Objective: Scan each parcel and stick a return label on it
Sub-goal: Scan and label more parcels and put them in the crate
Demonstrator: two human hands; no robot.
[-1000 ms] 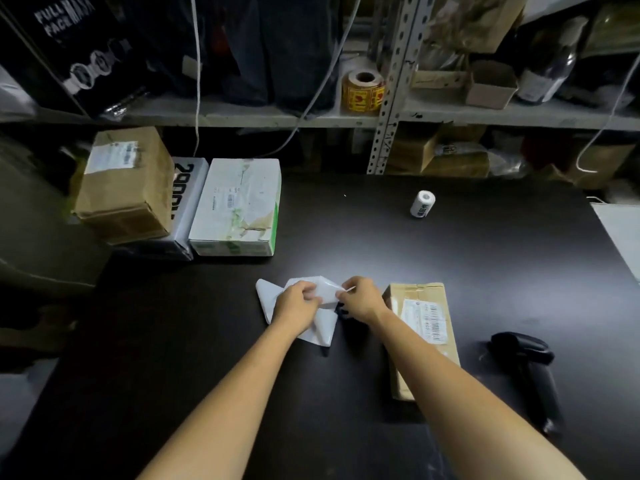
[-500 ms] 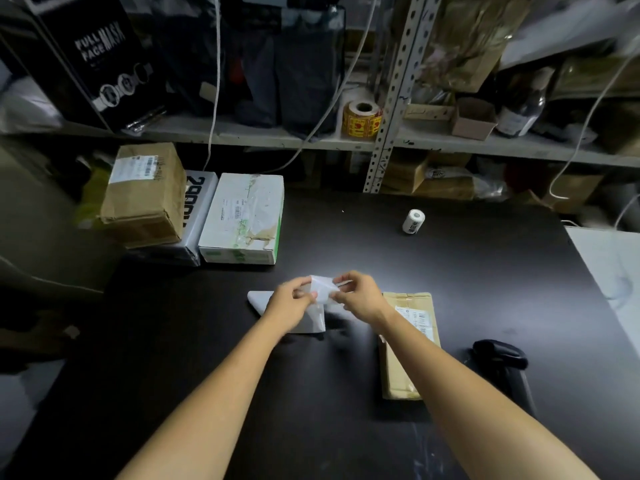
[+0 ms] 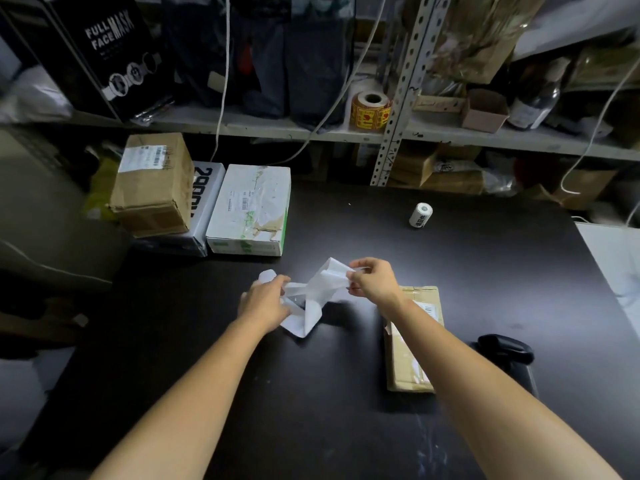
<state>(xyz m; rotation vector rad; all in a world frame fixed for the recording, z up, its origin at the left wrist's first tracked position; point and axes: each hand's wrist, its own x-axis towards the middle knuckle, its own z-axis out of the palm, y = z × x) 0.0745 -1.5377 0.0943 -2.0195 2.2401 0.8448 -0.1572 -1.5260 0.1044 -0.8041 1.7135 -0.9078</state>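
2 bare hands work a thin, crumpled white paper sheet (image 3: 317, 292) above a black tabletop (image 3: 346, 427), just left of a flat brown cardboard parcel (image 3: 403, 370) that lies on the surface with a white barcode label on its top face. The left hand (image 3: 265, 301) has its fingers curled around the sheet's lower part, though blur hides the exact grip. The right hand (image 3: 375, 280) pinches the sheet's upper edge between thumb and fingertips, with the paper stretched between the 2 hands. The right forearm crosses over the parcel's near-left corner; whether it touches the cardboard cannot be told.

To the parcel's right a black handheld barcode scanner (image 3: 507, 351) lies on the tabletop, apart from both hands. Beyond the parcel, toward the shelving, a small white label roll (image 3: 420, 215) rests on its side.

Far to the parcel's left, at the table's back edge, 3 more parcels sit together: a white carton with green trim (image 3: 251, 209), a grey box printed with large black numerals (image 3: 204, 202) just beside it, and a brown cardboard box (image 3: 152, 183) stacked on the grey one, tilted.

Behind and above the parcel runs a grey metal shelf (image 3: 242, 124) carrying a yellow-and-red sticker roll (image 3: 370, 110) and, further left, a black box lettered "FULL FACE MASK" (image 3: 107, 46).
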